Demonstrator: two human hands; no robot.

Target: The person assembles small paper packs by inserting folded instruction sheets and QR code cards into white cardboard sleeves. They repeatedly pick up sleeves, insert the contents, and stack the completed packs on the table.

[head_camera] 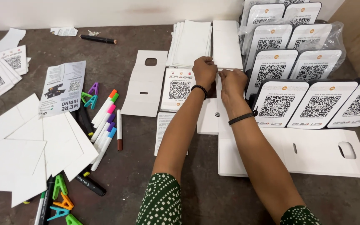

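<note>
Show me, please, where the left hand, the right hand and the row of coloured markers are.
left hand (pixel 204 71), head view, on its back.
right hand (pixel 232 80), head view, on its back.
row of coloured markers (pixel 105 121), head view, on the white barrels.

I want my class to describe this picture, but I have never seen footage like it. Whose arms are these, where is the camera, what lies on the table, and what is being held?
There is no machine: these are a person's two bare arms, filmed by a camera worn on their head, looking down. The left hand and right hand meet near the top centre, pinching a white card piece between them; exactly how the fingers grip it is hard to see. Both wrists wear dark bands. On the dark table lie white card sheets, coloured marker pens, plastic clips, a die-cut white card and a printed leaflet. To the right stand rows of black-edged code placards, some wrapped in clear plastic.
</note>
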